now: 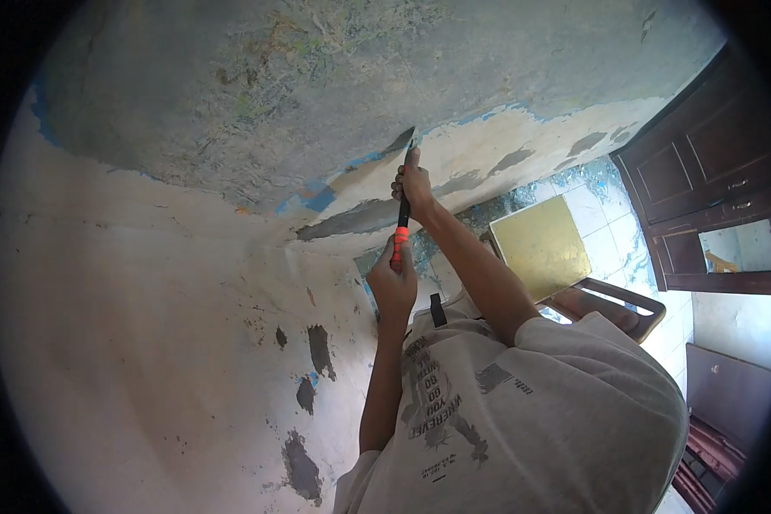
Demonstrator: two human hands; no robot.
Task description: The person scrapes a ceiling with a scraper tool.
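Note:
Both my hands are on one scraper (404, 214) with a long black shaft and an orange grip. My left hand (392, 283) is wrapped round the orange end. Further up, my right hand (413, 184) grips the black shaft just below the blade, with a finger stretched along it. The thin blade (410, 137) meets the wall (334, 94) at the ragged edge of the cream paint (480, 137). Above that edge the surface is bare grey, and strips of blue paint (321, 199) show along it.
A stool with a yellowish top (540, 248) stands below my right arm, beside a brown chair (608, 308). Paint flakes litter the tiled floor (604, 206). A dark wooden cabinet (702, 163) is at the right. The left wall (146, 343) has several grey bare patches.

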